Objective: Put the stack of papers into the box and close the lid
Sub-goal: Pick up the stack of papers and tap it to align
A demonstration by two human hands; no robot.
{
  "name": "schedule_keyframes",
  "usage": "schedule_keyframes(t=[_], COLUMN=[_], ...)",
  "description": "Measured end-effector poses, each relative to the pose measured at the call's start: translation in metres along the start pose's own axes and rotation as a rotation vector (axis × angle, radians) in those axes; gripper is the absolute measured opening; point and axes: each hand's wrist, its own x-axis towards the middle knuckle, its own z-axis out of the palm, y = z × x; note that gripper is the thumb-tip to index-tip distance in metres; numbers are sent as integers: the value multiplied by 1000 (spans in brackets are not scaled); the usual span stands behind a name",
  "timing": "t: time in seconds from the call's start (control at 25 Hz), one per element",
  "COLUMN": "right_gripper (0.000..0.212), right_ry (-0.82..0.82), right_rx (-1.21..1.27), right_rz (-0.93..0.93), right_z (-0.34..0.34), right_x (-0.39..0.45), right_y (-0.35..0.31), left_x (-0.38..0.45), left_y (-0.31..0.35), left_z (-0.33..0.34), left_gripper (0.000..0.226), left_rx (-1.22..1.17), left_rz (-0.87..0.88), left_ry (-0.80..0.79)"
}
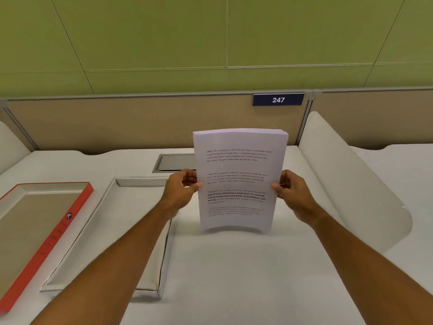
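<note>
A stack of printed white papers point(239, 181) stands upright on its bottom edge on the white desk, slightly bowed. My left hand point(181, 188) grips its left edge and my right hand point(291, 191) grips its right edge. To the left lies the open white box point(93, 233), shallow and empty, partly covered by my left forearm. Further left lies its lid point(44, 231), upside down, with a red rim and a small logo on the side.
A white curved divider point(351, 184) rises on the right of the desk. A grey cable hatch point(175, 162) sits behind the papers. A beige partition with a blue sign reading 247 point(278, 99) backs the desk.
</note>
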Motion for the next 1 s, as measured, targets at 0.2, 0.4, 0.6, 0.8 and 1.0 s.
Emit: schedule_keyframes(t=[0.2,0.4,0.6,0.8,1.0], right_gripper=[9,16,25,33,27], right_ry=[-84,-86,-80,-71,-80], right_rx=[-52,-12,91,66,-74], right_rz=[14,-77,-104,-120,-105], right_z=[-5,-14,-16,-13,-21], right_x=[-13,-4,0,-2,0], right_y=[3,-21,-28,-26,-31], left_x=[-16,-13,-13,-13,-11], left_y=[-2,21,23,24,28], left_z=[-2,-10,-9,-9,-13], left_gripper=[20,26,33,30,24], left_rx=[94,-1,-82,-48,44], left_rz=[12,136,150,168,170], left_ry=[6,58,70,46,65])
